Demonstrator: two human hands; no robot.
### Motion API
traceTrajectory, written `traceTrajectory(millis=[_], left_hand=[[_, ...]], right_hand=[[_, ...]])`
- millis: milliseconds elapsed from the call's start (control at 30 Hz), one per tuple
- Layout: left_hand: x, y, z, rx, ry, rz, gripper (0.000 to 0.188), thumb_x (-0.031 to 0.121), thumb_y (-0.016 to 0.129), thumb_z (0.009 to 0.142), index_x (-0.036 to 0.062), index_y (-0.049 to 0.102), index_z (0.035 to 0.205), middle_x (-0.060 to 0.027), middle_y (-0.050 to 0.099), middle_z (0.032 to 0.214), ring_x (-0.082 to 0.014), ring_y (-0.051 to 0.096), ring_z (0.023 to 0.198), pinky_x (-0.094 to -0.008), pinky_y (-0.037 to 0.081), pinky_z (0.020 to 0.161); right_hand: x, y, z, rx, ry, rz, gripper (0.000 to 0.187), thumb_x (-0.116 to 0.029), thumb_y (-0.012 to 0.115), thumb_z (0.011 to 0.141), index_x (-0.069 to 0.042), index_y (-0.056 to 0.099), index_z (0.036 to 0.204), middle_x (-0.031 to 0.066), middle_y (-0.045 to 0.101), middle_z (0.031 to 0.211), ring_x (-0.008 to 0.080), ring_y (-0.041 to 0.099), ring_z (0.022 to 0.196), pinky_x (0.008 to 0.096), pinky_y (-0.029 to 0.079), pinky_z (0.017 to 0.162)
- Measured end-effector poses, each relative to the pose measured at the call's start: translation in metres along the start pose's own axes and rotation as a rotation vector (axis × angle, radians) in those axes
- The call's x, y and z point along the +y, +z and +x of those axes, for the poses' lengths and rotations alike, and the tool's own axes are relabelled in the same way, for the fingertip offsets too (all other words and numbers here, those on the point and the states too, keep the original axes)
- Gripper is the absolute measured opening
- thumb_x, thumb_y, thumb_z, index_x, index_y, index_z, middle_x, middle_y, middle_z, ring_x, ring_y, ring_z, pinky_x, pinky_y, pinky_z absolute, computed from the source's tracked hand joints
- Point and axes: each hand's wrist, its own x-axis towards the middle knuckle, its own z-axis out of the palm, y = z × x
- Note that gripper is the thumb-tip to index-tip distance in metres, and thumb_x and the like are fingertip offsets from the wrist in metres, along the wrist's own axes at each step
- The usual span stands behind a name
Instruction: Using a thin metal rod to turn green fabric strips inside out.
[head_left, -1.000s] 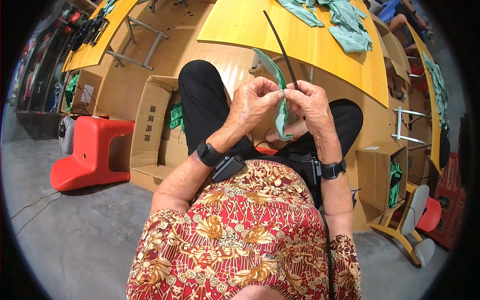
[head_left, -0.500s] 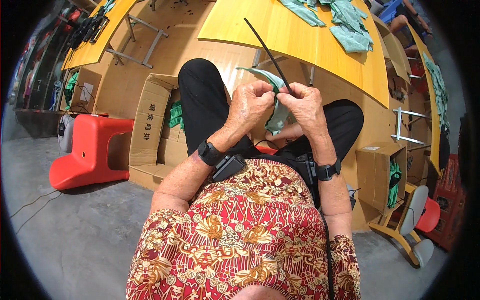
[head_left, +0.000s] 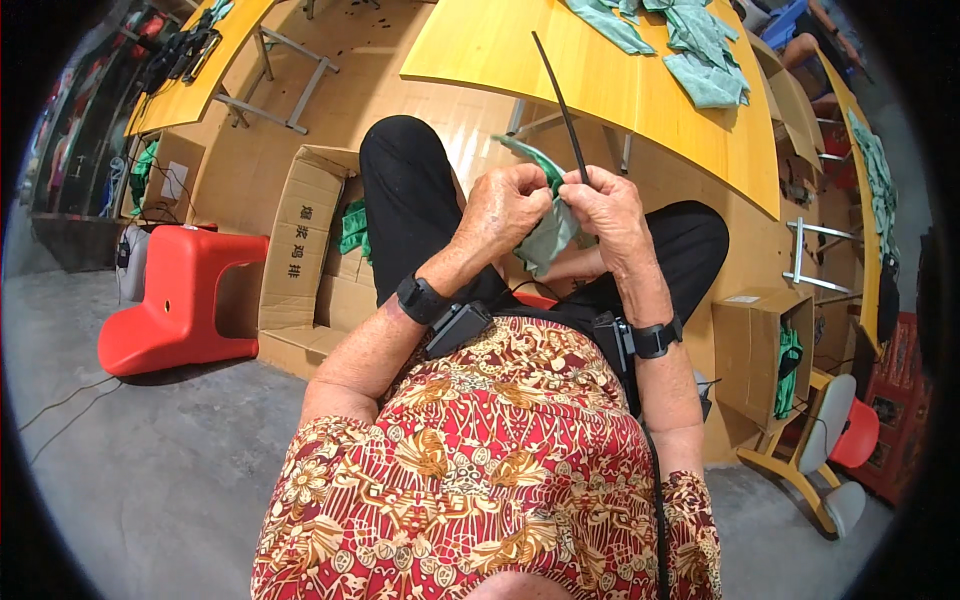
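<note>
My left hand (head_left: 508, 208) is closed, pinching the edge of a pale green piece of cloth (head_left: 549, 243) above my lap. Close beside it, my right hand (head_left: 614, 214) has its thumb and fingers pressed together at the same cloth edge. A long thin black stick (head_left: 556, 88) passes through the right hand's grip and slants up and away to the left. Part of the cloth hangs below the hands, and a narrow strip sticks out past the left fingers. The exact pinch points are hidden by my fingertips.
A yellow table (head_left: 510, 60) ahead carries more green cloth pieces (head_left: 705, 65). Left of my knee stands an open cardboard box (head_left: 290, 250) with green cloth inside. There is a red plastic chair (head_left: 180, 300) farther left, and another cardboard box (head_left: 745, 345) on the right.
The black stick has swung to the right and stands a little steeper. The cloth has turned, with its far strip shifted right and its hanging part moved left. Both hands stay close together.
</note>
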Motion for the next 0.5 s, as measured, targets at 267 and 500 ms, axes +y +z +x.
traceTrajectory(millis=[267, 500], left_hand=[[-0.015, 0.0, 0.006, -0.103, -0.19, -0.496, 0.011, 0.014, 0.063, 0.089, 0.0041, 0.064, 0.084, 0.0035, 0.056, 0.069, -0.0044, 0.048, 0.063, -0.0217, 0.04, 0.059], [-0.014, 0.0, 0.004, -0.267, -0.291, -1.065, 0.012, 0.017, 0.067, 0.09, 0.0067, 0.065, 0.095, 0.0055, 0.06, 0.082, -0.0048, 0.052, 0.073, -0.0195, 0.041, 0.065]], right_hand=[[0.013, -0.01, 0.001, -0.114, 0.069, 0.208, 0.008, -0.01, 0.067, 0.084, -0.004, 0.067, 0.089, -0.0083, 0.052, 0.066, -0.0002, 0.039, 0.053, 0.0171, 0.028, 0.046], [0.005, -0.002, 0.005, 0.078, -0.075, -0.139, 0.008, -0.007, 0.064, 0.083, -0.002, 0.068, 0.088, -0.0052, 0.057, 0.071, 0.0025, 0.048, 0.062, 0.0195, 0.038, 0.055]])
